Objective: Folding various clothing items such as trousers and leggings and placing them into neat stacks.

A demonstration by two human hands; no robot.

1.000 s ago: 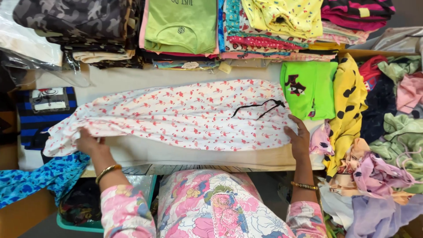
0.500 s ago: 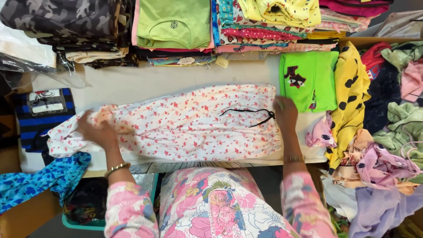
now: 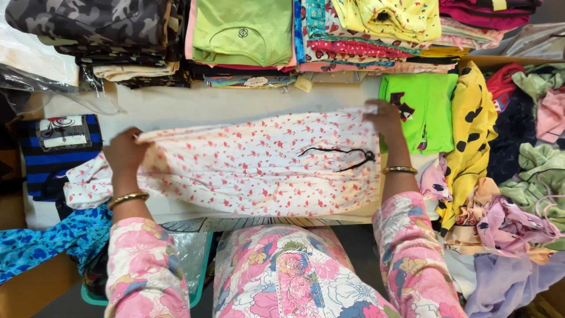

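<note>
A white garment with small red print (image 3: pixel 247 171) lies spread across the white table (image 3: pixel 223 106), a black drawstring (image 3: pixel 341 156) at its right end. My left hand (image 3: pixel 123 153) grips the garment's far edge at the left, lifting a fold. My right hand (image 3: pixel 385 118) holds the far edge at the waistband end on the right. Both wrists wear gold bangles and the sleeves are pink floral.
Stacks of folded clothes (image 3: pixel 247 35) line the far side. A bright green garment (image 3: pixel 424 109) and a yellow spotted one (image 3: pixel 471 135) lie right, beside a loose pile of clothes (image 3: pixel 518 200). A striped blue item (image 3: pixel 56 150) sits left.
Both hands moved from the garment's near edge to its far edge, carrying the near half over so the garment is folded lengthwise.
</note>
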